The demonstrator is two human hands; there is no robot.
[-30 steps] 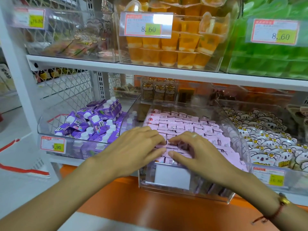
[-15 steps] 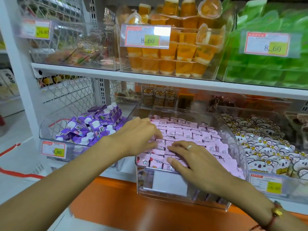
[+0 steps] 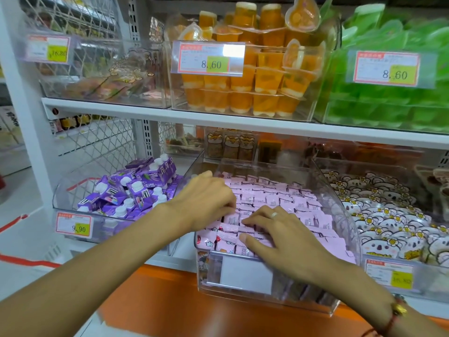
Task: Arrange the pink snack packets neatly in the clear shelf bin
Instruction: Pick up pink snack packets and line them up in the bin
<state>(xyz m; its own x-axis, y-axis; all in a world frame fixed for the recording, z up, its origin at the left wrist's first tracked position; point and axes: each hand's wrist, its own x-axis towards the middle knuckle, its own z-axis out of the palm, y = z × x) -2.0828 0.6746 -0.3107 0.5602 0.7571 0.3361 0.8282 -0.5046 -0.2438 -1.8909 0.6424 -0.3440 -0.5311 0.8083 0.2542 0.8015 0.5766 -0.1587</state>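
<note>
Pink snack packets (image 3: 272,198) fill clear shelf bin (image 3: 340,207), frame centre. Left hand (image 3: 206,198) fingers curled onto packets (pinch unclear). Right hand (image 3: 279,234) flat, fingers spread, pressing front rows.

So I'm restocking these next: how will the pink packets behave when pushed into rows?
The pink packets look small, thin and probably light, so they likely slide easily. Their glossy wrappers may slip over each other. Front ones near the right hand already lie askew, so rows probably shift readily.
</note>
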